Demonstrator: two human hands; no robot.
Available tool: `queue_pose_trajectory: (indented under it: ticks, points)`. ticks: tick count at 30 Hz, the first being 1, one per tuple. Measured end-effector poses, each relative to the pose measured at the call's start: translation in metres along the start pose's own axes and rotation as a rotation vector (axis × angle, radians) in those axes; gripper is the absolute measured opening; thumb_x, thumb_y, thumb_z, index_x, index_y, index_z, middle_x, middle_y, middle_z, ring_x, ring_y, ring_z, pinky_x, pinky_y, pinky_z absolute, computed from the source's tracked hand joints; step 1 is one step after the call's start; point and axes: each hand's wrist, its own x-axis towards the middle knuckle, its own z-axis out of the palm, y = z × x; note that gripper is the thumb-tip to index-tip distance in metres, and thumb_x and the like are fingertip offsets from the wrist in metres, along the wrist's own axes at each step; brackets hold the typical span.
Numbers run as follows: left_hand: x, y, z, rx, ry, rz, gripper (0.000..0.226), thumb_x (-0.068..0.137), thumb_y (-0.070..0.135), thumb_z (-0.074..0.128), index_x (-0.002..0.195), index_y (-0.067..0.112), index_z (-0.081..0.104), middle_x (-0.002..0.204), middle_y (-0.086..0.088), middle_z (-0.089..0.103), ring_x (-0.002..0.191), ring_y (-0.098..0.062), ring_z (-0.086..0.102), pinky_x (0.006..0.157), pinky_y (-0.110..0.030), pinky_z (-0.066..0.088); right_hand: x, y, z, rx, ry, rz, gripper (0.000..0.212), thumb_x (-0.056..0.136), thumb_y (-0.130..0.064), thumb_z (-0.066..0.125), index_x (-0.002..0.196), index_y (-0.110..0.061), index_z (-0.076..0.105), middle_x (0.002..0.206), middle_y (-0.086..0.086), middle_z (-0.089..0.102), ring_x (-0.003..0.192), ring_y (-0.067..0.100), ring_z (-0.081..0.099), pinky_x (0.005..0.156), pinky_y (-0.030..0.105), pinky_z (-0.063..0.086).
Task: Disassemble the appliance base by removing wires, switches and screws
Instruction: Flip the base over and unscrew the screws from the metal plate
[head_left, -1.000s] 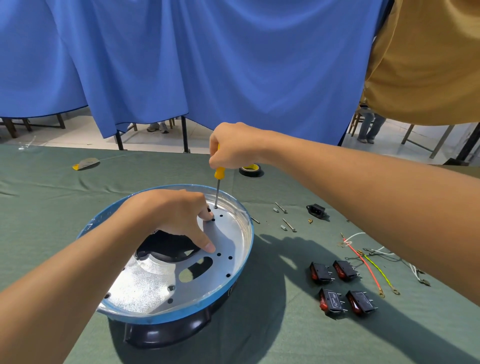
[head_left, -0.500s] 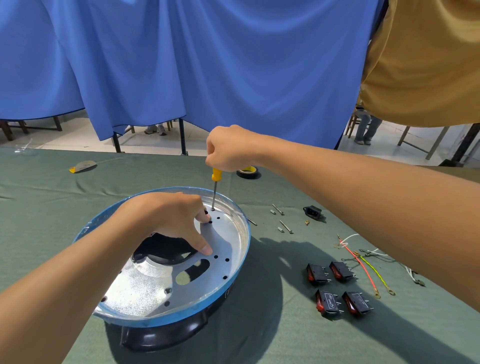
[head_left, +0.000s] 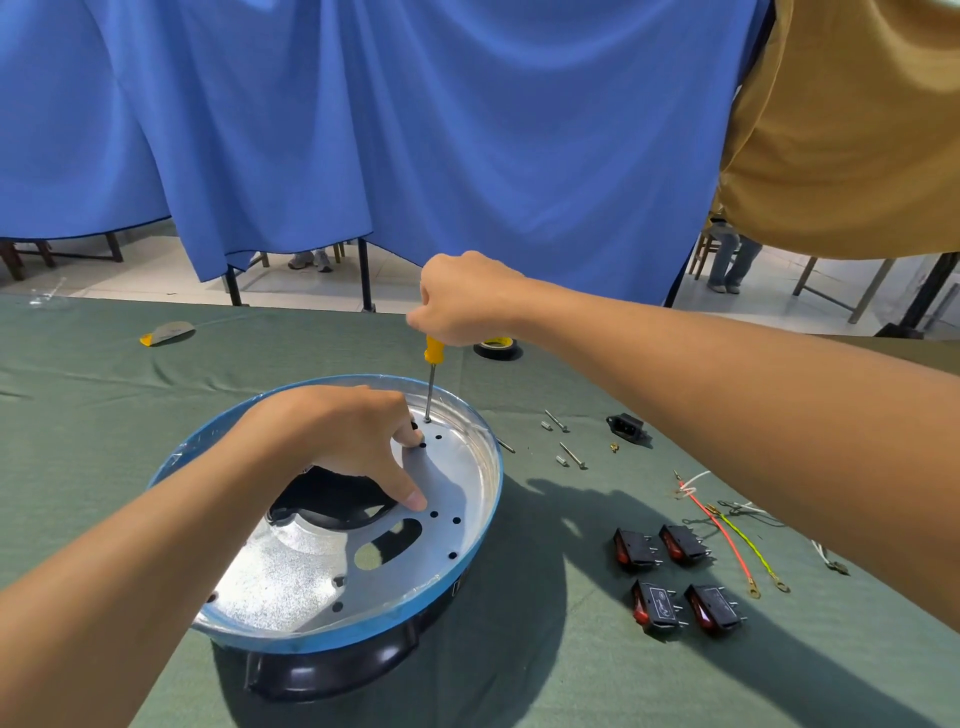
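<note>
— Gripping anything with the left hand (head_left: 358, 447)?
— Can't tell. Its thumb is pressing on the metal plate (head_left: 457, 467) inside the blue-rimmed base (head_left: 363, 636), and its fingertips are bending down by the holes.
— And the right hand (head_left: 462, 301)?
— It's clenching the yellow screwdriver (head_left: 432, 349) upright, the tip sitting at the plate's far edge.
— Where's the base sitting?
— On the green table (head_left: 104, 415). Loose screws (head_left: 571, 456), four switches (head_left: 675, 577) and wires (head_left: 727, 530) are lying to its right.

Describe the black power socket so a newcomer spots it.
Start at the blue-rimmed base on the green table. To its right, just past the loose screws, lies the socket, farther from the camera than the four switches. It is all black and alone; the switches have red rockers.
</note>
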Motion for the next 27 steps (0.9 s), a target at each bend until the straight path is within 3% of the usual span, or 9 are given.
queue_pose_trajectory:
  ticks: [3, 6, 10, 14, 17, 19, 20, 23, 27]
  points:
    - [0.0, 0.0, 0.0, 0.003, 0.003, 0.001, 0.085, 0.066, 0.07, 0.071, 0.141, 0.038, 0.046, 0.141, 0.008, 0.05, 0.122, -0.02, 0.05, 0.1, -0.04, 0.044, -0.001, -0.002, -0.002, 0.02, -0.061, -0.005, 0.022, 0.091, -0.033, 0.048, 0.085, -0.014, 0.057, 0.076, 0.0, 0.049, 0.071, 0.022, 0.046, 0.055, 0.028, 0.032]
    - [-0.001, 0.001, 0.0, 0.0, 0.002, -0.002, 0.085, 0.066, 0.069, 0.072, 0.141, 0.037, 0.045, 0.14, 0.009, 0.05, 0.12, -0.019, 0.051, 0.099, -0.039, 0.044, -0.001, 0.0, -0.001, 0.001, 0.0, 0.02, 0.037, 0.092, -0.046, 0.046, 0.069, -0.017, 0.047, 0.072, -0.001, 0.048, 0.065, 0.018, 0.047, 0.055, 0.028, 0.031]
    - [-0.002, 0.002, 0.0, -0.003, -0.003, -0.003, 0.084, 0.067, 0.069, 0.072, 0.141, 0.037, 0.045, 0.141, 0.009, 0.05, 0.121, -0.02, 0.05, 0.1, -0.039, 0.044, 0.002, -0.001, 0.001, -0.004, -0.038, -0.013, 0.023, 0.086, -0.03, 0.055, 0.094, -0.01, 0.062, 0.076, 0.001, 0.051, 0.073, 0.023, 0.048, 0.061, 0.03, 0.038]
    - [-0.002, 0.003, -0.001, -0.005, 0.0, -0.006, 0.084, 0.068, 0.068, 0.072, 0.141, 0.037, 0.046, 0.14, 0.009, 0.05, 0.119, -0.019, 0.051, 0.097, -0.037, 0.045, 0.0, 0.0, 0.0, -0.016, -0.009, 0.017, 0.035, 0.091, -0.046, 0.052, 0.071, -0.017, 0.051, 0.072, -0.001, 0.05, 0.066, 0.018, 0.047, 0.056, 0.028, 0.033]
    - [-0.002, 0.002, -0.001, -0.005, 0.0, -0.013, 0.084, 0.066, 0.069, 0.072, 0.14, 0.038, 0.046, 0.14, 0.008, 0.05, 0.119, -0.02, 0.051, 0.098, -0.038, 0.045, 0.001, 0.0, -0.003, 0.05, -0.059, -0.048, 0.017, 0.089, -0.027, 0.064, 0.099, -0.013, 0.066, 0.088, 0.003, 0.06, 0.076, 0.02, 0.052, 0.059, 0.027, 0.04]
    - [-0.001, 0.002, 0.0, -0.005, 0.001, -0.017, 0.085, 0.066, 0.07, 0.072, 0.14, 0.038, 0.046, 0.14, 0.008, 0.049, 0.12, -0.02, 0.05, 0.098, -0.039, 0.045, 0.0, 0.0, -0.008, 0.075, -0.118, -0.042, 0.02, 0.086, -0.023, 0.069, 0.105, -0.017, 0.065, 0.089, 0.002, 0.06, 0.072, 0.017, 0.054, 0.053, 0.024, 0.043]
    - [-0.001, 0.002, 0.0, -0.006, 0.003, -0.02, 0.085, 0.065, 0.07, 0.072, 0.14, 0.039, 0.046, 0.14, 0.007, 0.049, 0.12, -0.02, 0.051, 0.098, -0.04, 0.045, 0.0, 0.0, -0.01, 0.057, -0.129, -0.036, 0.018, 0.087, -0.029, 0.07, 0.099, -0.018, 0.064, 0.084, 0.001, 0.057, 0.068, 0.016, 0.053, 0.05, 0.024, 0.042]
    - [0.0, 0.001, 0.0, -0.01, -0.001, -0.023, 0.085, 0.064, 0.07, 0.073, 0.139, 0.039, 0.046, 0.139, 0.007, 0.05, 0.119, -0.02, 0.051, 0.098, -0.04, 0.045, 0.0, 0.001, -0.006, -0.007, -0.036, -0.008, 0.045, 0.091, -0.052, 0.059, 0.067, -0.016, 0.045, 0.065, 0.001, 0.044, 0.06, 0.021, 0.042, 0.05, 0.028, 0.032]
    - [0.0, 0.001, 0.0, -0.009, -0.003, -0.018, 0.086, 0.064, 0.071, 0.072, 0.139, 0.039, 0.046, 0.139, 0.007, 0.05, 0.118, -0.021, 0.052, 0.098, -0.04, 0.046, 0.002, 0.0, 0.0, 0.034, -0.053, -0.041, 0.02, 0.091, -0.02, 0.052, 0.091, -0.004, 0.064, 0.083, 0.015, 0.06, 0.072, 0.025, 0.046, 0.055, 0.029, 0.039]
